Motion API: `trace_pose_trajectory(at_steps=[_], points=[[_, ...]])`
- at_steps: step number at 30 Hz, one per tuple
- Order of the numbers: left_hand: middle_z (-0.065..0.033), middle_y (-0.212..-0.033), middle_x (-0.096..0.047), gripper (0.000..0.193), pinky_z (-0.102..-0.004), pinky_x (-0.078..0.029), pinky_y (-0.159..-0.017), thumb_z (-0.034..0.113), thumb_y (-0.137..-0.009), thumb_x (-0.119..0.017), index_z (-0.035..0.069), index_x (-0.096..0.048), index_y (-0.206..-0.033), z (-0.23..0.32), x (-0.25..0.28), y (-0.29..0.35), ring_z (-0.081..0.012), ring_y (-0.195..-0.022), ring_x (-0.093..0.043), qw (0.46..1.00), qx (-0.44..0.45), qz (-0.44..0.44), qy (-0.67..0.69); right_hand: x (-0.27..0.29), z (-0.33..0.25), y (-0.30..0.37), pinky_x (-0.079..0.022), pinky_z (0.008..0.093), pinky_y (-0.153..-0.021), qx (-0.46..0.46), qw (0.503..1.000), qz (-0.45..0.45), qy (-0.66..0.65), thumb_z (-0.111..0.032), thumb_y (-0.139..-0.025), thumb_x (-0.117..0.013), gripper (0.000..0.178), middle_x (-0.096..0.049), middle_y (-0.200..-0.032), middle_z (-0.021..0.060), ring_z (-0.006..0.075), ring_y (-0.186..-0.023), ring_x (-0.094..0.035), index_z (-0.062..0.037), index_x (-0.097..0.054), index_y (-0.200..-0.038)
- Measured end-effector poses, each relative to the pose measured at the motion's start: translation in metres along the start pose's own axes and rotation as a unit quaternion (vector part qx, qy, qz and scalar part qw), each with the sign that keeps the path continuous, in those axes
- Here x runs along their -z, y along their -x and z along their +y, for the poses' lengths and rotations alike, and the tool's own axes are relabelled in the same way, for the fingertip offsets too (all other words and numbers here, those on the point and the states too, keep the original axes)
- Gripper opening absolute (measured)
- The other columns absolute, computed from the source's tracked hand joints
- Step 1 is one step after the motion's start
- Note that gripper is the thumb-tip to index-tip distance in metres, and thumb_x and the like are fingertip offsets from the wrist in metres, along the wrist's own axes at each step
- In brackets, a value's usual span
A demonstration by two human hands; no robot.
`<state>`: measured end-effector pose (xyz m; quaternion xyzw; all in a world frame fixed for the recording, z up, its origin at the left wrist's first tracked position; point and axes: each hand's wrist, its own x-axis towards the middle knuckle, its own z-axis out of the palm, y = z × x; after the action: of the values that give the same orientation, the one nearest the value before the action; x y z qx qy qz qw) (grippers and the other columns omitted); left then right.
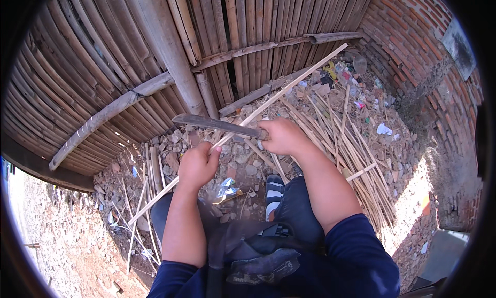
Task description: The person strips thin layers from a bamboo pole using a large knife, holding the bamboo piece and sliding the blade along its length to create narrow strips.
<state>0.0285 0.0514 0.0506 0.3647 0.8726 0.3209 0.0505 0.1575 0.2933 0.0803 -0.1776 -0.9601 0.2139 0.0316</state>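
Note:
A long, pale bamboo strip (297,84) runs slantwise from the lower left up to the far right in front of me. My left hand (196,165) is closed round it below its middle, thumb pointing up along it. In my right hand (283,136) is the handle of a machete (214,123), its dark blade pointing left. The blade crosses the strip just beyond my left hand; whether its edge bites into the wood I cannot tell.
To the right lies a pile of split bamboo strips (356,166), with a few more strips (135,223) at the left. Rubble and litter cover the ground. A bamboo wall (274,24) stands ahead, a brick wall (413,55) at the right. My sandaled foot (274,192) is below my hands.

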Motion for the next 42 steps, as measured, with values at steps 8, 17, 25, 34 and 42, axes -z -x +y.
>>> trace_pose_trajectory(at_steps=[8, 17, 25, 34, 42], points=[[-0.0203, -0.067, -0.063, 0.037, -0.0494, -0.049, -0.065, 0.036, -0.098, -0.066, 0.002, -0.064, -0.084, 0.006, 0.001, -0.004, -0.0427, -0.068, -0.065, 1.000, -0.016, 0.004, 0.005, 0.001, 0.010, -0.003, -0.056, 0.0503, -0.084, 0.003, 0.998, -0.045, -0.045, -0.021, -0.075, -0.073, 0.040, -0.073, -0.102, 0.0187, 0.0394, -0.098, -0.070, -0.0112, -0.072, -0.114], [-0.0200, -0.070, -0.064, 0.037, -0.0499, -0.049, -0.066, 0.038, -0.098, -0.066, 0.003, -0.065, -0.085, 0.002, 0.003, -0.002, -0.0426, -0.071, -0.066, 1.000, -0.018, 0.007, 0.017, 0.008, 0.010, -0.002, -0.056, 0.0501, -0.086, 0.016, 0.999, -0.039, -0.030, -0.021, -0.075, -0.072, 0.045, -0.074, -0.104, 0.0172, 0.0393, -0.100, -0.070, -0.0136, -0.072, -0.119], [-0.0248, -0.076, -0.067, 0.027, -0.0558, -0.051, -0.072, 0.028, -0.099, -0.059, 0.003, -0.068, -0.094, -0.003, 0.003, -0.001, -0.0478, -0.077, -0.067, 0.999, -0.033, 0.011, 0.024, -0.006, -0.007, -0.006, -0.056, 0.0507, -0.088, 0.004, 0.997, -0.076, 0.033, -0.020, -0.075, -0.072, 0.044, -0.073, -0.105, 0.0187, 0.0405, -0.100, -0.070, -0.0129, -0.072, -0.118], [-0.0213, -0.079, -0.069, 0.022, -0.0503, -0.052, -0.077, 0.019, -0.095, -0.056, 0.007, -0.065, -0.112, -0.003, 0.001, -0.003, -0.0438, -0.083, -0.069, 0.998, 0.022, -0.006, 0.062, 0.002, 0.019, -0.010, -0.055, 0.0499, -0.091, -0.075, 0.996, 0.002, -0.058, -0.019, -0.075, -0.072, 0.045, -0.073, -0.109, 0.0206, 0.0405, -0.105, -0.069, -0.0112, -0.071, -0.119], [-0.0247, -0.080, -0.070, 0.023, -0.0538, -0.053, -0.076, 0.022, -0.095, -0.056, 0.004, -0.069, -0.099, 0.000, 0.006, 0.001, -0.0462, -0.082, -0.069, 0.998, -0.005, -0.007, 0.059, 0.016, 0.010, -0.002, -0.055, 0.0495, -0.092, -0.021, 0.998, -0.057, -0.030, -0.019, -0.074, -0.072, 0.045, -0.073, -0.109, 0.0216, 0.0408, -0.105, -0.068, -0.0091, -0.072, -0.118]])
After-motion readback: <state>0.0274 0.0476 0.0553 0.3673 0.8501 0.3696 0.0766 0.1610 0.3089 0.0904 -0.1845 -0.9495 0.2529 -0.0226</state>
